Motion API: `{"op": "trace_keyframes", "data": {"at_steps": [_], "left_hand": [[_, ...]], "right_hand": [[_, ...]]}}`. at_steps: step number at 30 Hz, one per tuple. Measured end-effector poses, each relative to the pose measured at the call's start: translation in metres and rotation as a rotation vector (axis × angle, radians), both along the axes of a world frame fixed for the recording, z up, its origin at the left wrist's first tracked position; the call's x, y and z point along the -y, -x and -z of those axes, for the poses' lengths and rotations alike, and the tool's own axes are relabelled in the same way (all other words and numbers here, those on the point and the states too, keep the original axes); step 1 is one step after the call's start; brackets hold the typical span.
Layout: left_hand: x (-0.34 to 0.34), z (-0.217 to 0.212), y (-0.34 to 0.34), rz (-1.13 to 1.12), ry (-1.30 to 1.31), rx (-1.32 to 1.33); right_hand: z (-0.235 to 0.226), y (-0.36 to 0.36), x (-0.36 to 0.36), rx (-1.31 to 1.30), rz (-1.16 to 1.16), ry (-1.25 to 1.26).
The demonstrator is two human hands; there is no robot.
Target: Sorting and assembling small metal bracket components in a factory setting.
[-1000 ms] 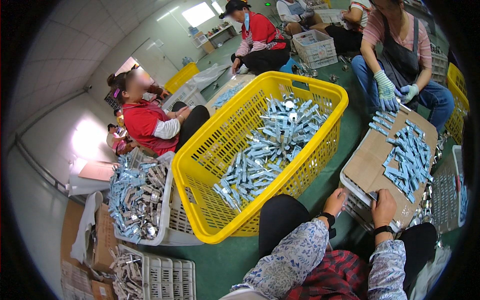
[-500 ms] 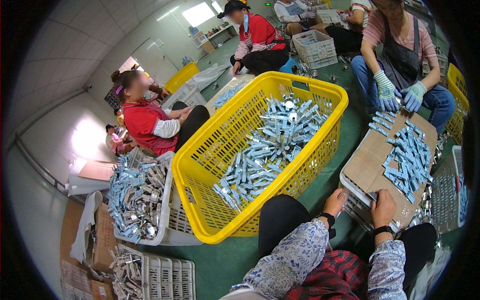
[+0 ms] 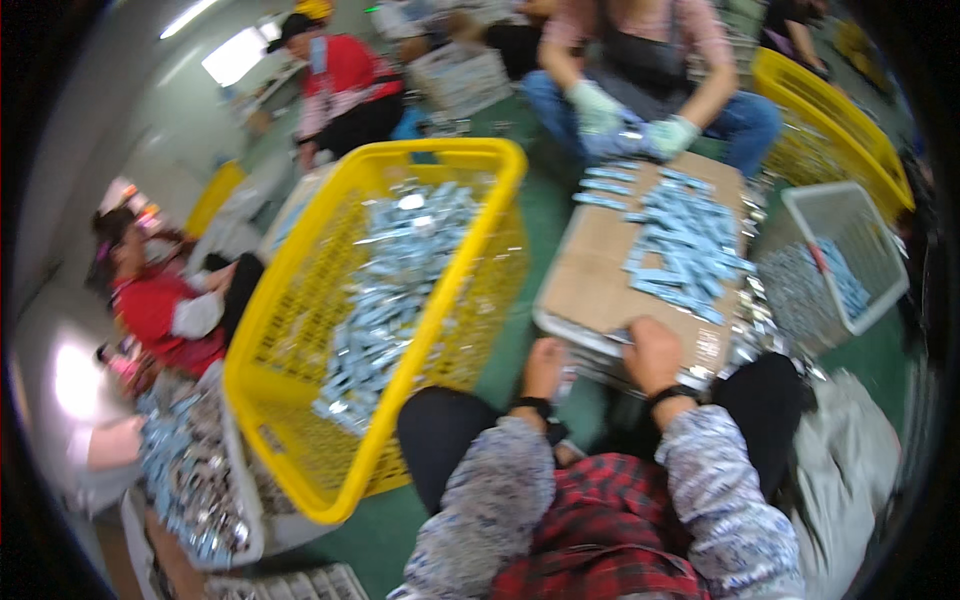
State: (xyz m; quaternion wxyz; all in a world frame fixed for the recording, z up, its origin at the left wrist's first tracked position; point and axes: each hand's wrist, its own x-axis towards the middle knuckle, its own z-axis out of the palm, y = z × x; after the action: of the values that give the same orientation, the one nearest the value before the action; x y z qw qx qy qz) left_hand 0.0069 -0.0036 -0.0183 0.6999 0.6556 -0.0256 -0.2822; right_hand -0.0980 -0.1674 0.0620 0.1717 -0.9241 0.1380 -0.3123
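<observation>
My left hand (image 3: pixel 545 368) is closed just off the near left corner of a cardboard sheet (image 3: pixel 590 262); something silvery shows at its fingers, too smeared to name. At the sheet's near edge, my right hand (image 3: pixel 652 355) is curled with its fingertips over the border, and whatever it grips is blurred. Light-blue narrow pieces (image 3: pixel 685 235) lie heaped on the cardboard, which rests on a pale crate (image 3: pixel 562 328). A short row of the same blue pieces (image 3: pixel 603 186) lies at the far left of the sheet, by a co-worker's gloved hands (image 3: pixel 640 135).
To the left stands a large yellow basket (image 3: pixel 300 490) of blue and metal pieces. Beyond it, a white crate (image 3: pixel 240 470) is heaped with more. A grey bin (image 3: pixel 850 190) and another yellow basket (image 3: pixel 850 110) stand at the right. Several people sit around.
The view has swung to the right, so the baskets and cardboard sit farther left in it. My right hand has shifted forward over the cardboard's near edge. The picture is now blurred.
</observation>
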Motion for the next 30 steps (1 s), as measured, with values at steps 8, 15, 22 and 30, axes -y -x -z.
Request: {"op": "trace_keyframes", "data": {"at_steps": [8, 15, 22, 30], "left_hand": [[0.000, -0.018, 0.002, 0.067, -0.041, -0.116], [-0.001, -0.022, 0.002, 0.073, -0.079, -0.099], [-0.003, -0.020, 0.000, 0.092, -0.104, -0.064], [-0.005, -0.020, -0.001, 0.094, -0.066, -0.102]], "right_hand": [[0.001, 0.006, 0.007, 0.020, 0.002, 0.029], [-0.003, 0.009, 0.006, 0.033, 0.012, 0.031], [-0.002, 0.008, 0.006, 0.033, 0.009, 0.035], [-0.002, 0.006, 0.005, 0.031, 0.011, 0.042]]}}
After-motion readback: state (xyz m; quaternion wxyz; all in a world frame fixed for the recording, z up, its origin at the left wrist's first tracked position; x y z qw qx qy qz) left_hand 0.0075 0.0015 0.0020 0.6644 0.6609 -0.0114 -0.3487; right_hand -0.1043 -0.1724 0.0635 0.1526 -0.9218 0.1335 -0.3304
